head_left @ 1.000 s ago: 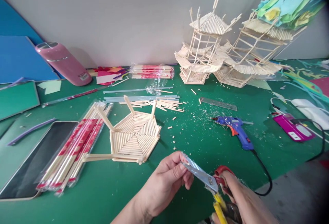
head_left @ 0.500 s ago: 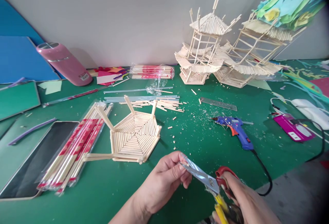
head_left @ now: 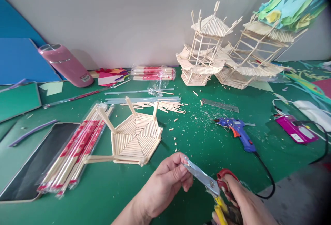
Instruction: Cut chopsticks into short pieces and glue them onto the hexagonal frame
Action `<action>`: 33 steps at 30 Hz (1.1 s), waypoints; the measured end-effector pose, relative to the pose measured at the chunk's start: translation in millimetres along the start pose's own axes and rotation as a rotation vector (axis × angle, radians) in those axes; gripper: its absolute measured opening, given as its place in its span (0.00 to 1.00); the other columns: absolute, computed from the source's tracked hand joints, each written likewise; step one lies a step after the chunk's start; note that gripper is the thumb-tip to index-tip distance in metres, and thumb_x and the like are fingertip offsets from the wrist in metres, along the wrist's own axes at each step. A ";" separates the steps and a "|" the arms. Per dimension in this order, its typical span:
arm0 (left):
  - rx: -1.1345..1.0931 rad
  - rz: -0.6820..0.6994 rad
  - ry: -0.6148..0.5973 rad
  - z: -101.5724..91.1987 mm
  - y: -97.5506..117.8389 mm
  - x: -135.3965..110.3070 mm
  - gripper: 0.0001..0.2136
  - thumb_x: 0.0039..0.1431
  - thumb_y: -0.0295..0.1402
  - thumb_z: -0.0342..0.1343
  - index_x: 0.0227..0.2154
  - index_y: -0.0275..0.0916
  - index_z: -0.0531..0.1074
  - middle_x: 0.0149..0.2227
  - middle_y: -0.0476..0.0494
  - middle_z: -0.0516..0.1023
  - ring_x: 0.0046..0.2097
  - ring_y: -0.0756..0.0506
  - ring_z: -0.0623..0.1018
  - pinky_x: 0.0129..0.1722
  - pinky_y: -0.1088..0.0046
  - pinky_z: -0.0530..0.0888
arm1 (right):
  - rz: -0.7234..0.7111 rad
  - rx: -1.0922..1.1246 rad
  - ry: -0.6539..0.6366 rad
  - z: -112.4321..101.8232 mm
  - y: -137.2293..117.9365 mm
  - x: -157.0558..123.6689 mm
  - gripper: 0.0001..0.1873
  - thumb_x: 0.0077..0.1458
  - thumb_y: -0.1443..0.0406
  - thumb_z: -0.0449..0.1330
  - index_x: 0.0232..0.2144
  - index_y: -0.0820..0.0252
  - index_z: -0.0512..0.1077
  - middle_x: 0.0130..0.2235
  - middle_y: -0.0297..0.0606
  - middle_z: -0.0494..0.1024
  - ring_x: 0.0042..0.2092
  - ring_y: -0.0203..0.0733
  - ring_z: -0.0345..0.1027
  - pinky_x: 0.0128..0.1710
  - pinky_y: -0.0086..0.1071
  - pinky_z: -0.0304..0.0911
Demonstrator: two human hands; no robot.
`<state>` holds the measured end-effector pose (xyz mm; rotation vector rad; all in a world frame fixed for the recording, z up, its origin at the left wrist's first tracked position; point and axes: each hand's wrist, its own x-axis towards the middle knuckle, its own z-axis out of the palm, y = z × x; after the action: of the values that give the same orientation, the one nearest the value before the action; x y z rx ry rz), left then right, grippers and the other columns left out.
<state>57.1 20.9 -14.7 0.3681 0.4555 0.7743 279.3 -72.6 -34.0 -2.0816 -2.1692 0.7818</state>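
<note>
Red-and-yellow-handled metal scissors (head_left: 203, 176) in the right hand (head_left: 244, 197), blades reaching the left hand (head_left: 164, 185).
The right fingers are clamped on the handles, partly cut off below; the left thumb and finger press together by the blade tips, though what they pinch, if anything, is hard to make out. Beyond on the green surface (head_left: 116, 187), clear plastic sleeves (head_left: 77, 145) hold pale, red-banded wooden sticks beside a polygonal pale-stick frame (head_left: 136, 139). Farther, a clear plastic packet (head_left: 152, 72) holds similar sticks; a pink cylindrical flask (head_left: 66, 64) bears an unreadable label.
</note>
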 end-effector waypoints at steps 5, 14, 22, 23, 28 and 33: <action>0.006 -0.045 -0.047 -4.8 -0.8 -1.8 0.08 0.48 0.33 0.62 0.25 0.33 0.70 0.21 0.50 0.65 0.23 0.53 0.64 0.26 0.76 0.57 | -0.064 0.041 0.005 -9.5 -4.3 3.9 0.35 0.46 0.56 0.57 0.55 0.60 0.52 0.46 0.53 0.73 0.44 0.54 0.71 0.35 0.37 0.70; 0.000 -0.060 -0.048 -3.4 1.1 -2.4 0.10 0.46 0.34 0.63 0.25 0.32 0.71 0.19 0.51 0.63 0.23 0.52 0.65 0.25 0.76 0.57 | -0.076 0.032 0.026 -22.4 -12.1 5.5 0.30 0.41 0.61 0.59 0.48 0.57 0.58 0.40 0.48 0.75 0.40 0.54 0.72 0.30 0.35 0.70; -0.028 -0.026 -0.057 1.1 1.1 -3.8 0.08 0.50 0.34 0.60 0.27 0.34 0.70 0.18 0.53 0.61 0.22 0.53 0.64 0.27 0.75 0.58 | -0.071 0.057 0.069 -6.0 -3.5 1.3 0.36 0.45 0.58 0.59 0.54 0.60 0.51 0.39 0.48 0.75 0.39 0.53 0.72 0.32 0.36 0.70; -0.028 -0.020 -0.060 1.6 0.6 -3.8 0.08 0.51 0.34 0.60 0.27 0.34 0.70 0.18 0.53 0.61 0.22 0.52 0.64 0.27 0.75 0.58 | -0.064 0.051 0.074 -4.7 -3.0 0.4 0.36 0.45 0.58 0.58 0.55 0.61 0.50 0.39 0.49 0.75 0.39 0.54 0.72 0.32 0.36 0.70; -0.022 0.017 -0.038 3.4 -1.7 -2.6 0.07 0.50 0.33 0.60 0.26 0.35 0.69 0.18 0.53 0.61 0.23 0.52 0.63 0.27 0.75 0.57 | -0.021 0.060 0.058 -1.2 -4.2 -0.9 0.36 0.45 0.59 0.58 0.55 0.57 0.50 0.42 0.48 0.74 0.42 0.54 0.72 0.34 0.37 0.70; -0.014 0.025 -0.011 1.7 -2.5 -1.9 0.07 0.49 0.33 0.61 0.25 0.35 0.69 0.18 0.54 0.58 0.23 0.53 0.62 0.27 0.75 0.58 | -0.027 0.085 0.041 3.7 -1.4 -0.9 0.38 0.45 0.60 0.59 0.56 0.57 0.47 0.42 0.49 0.74 0.41 0.52 0.72 0.35 0.38 0.69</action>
<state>58.3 17.6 -14.0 0.3655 0.4361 0.7989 276.8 -74.7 -36.5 -2.0061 -2.0995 0.8070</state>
